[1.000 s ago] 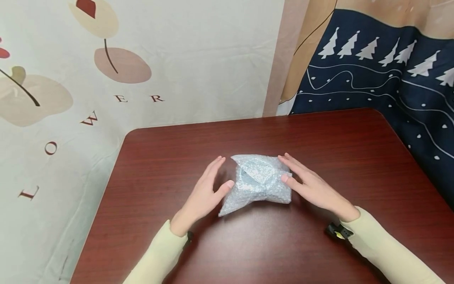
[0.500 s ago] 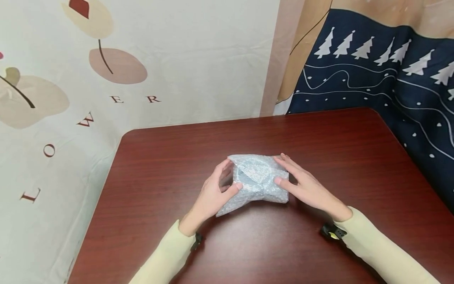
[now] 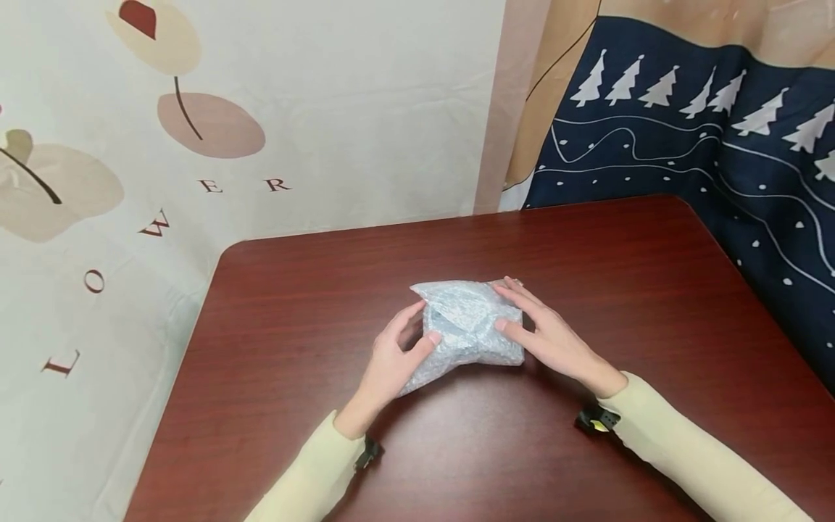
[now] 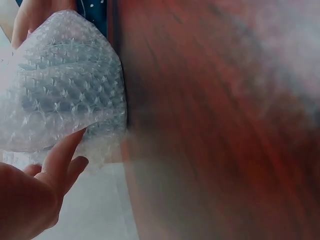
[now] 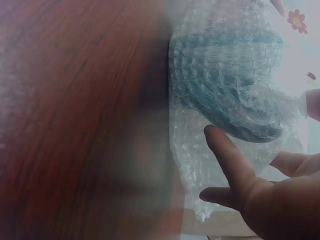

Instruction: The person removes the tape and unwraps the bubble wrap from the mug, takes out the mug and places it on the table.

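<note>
A package in clear bubble wrap [image 3: 464, 315] lies on the reddish-brown table between both hands. Through the plastic in the right wrist view, a bluish, round-edged object shows inside the bubble wrap [image 5: 225, 70]; its kind cannot be made out. My left hand [image 3: 386, 366] holds the package's left end, thumb on the near side and fingers on the far side. At the opposite end my right hand [image 3: 559, 342] grips, its thumb on top and its fingers over the far corner. Loose wrap hangs past the fingers in both wrist views.
The wooden table [image 3: 313, 290] has rounded far corners. Behind it hangs a pale cloth [image 3: 365, 130] with printed shapes and letters. A dark blue cloth [image 3: 626, 145] with white trees hangs at the right. Black straps [image 3: 596, 419] sit at the wrists.
My left hand has moved right and now holds the package's left end. The right hand has kept its hold. The package has turned slightly, and the whole head view has shifted a little.
</note>
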Tool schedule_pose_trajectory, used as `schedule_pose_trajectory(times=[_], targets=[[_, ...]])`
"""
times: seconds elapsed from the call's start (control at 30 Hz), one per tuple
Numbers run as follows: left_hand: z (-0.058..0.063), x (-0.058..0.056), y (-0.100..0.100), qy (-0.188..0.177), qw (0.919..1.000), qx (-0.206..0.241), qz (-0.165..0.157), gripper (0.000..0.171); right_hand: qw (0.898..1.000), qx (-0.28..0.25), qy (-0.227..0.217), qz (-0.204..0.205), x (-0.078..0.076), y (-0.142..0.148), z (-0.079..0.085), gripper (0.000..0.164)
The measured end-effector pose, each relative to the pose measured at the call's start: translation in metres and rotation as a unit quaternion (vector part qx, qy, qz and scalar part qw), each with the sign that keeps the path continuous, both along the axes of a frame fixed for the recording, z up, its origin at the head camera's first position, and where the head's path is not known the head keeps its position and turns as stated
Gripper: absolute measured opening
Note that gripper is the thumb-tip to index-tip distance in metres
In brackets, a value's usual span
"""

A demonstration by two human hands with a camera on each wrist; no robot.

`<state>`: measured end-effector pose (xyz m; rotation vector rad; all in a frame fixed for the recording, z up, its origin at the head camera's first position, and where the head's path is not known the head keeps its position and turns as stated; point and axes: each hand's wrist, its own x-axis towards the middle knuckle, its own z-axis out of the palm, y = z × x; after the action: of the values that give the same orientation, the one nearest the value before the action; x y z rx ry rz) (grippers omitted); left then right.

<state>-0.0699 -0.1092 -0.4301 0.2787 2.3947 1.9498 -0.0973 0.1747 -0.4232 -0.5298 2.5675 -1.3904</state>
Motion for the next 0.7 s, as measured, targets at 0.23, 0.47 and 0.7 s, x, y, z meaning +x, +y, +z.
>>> schedule_pose_trajectory(times=[0.23, 0.47, 0.7], targets=[[0.005, -0.01, -0.006, -0.027, 0.9995, 0.016, 0.002, 0.059, 1.0, -0.012, -0.003, 0.008, -0.014, -0.008, 0.0, 0.063], [0.006, -0.026, -0.01, -0.059, 0.9971, 0.048, 0.005, 0.059, 1.0, -0.026, -0.012, 0.009, -0.032, -0.014, 0.0, 0.063], [0.007, -0.039, -0.012, -0.065, 0.996, 0.058, 0.017, 0.057, 1.0, -0.029, -0.007, 0.011, -0.05, -0.021, -0.001, 0.061]])
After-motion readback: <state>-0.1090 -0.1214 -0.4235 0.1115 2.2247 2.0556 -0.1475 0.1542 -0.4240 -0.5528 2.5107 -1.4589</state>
